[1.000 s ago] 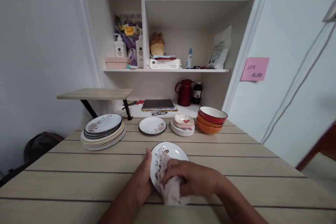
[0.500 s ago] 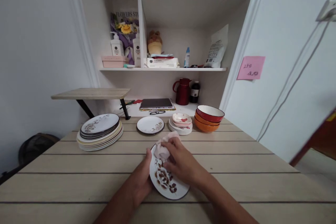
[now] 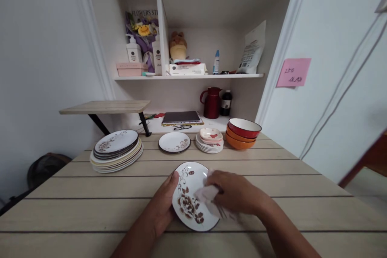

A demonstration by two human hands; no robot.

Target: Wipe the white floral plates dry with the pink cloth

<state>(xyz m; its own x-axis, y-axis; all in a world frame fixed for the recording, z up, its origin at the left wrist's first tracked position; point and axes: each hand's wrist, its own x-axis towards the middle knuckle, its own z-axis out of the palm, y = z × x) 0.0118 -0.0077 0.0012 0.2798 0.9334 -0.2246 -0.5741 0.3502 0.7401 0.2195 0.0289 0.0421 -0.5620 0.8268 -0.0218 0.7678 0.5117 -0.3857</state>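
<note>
One flowered plate (image 3: 188, 201): held over table (image 3: 90, 211), 6 o'clock side.
Left hand (image 3: 165, 199): clamped on plate at 9 o'clock, thumb over edge, other fingers hidden.
Right hand (image 3: 237, 191): fingers pinched on pale cloth (image 3: 208, 194), against plate's 3 o'clock.
Plate stack (image 3: 117, 151): at 10 o'clock.

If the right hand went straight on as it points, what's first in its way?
The right hand would likely meet the flowered plate first, then the left hand at the plate's left edge; depth is unclear.
</note>
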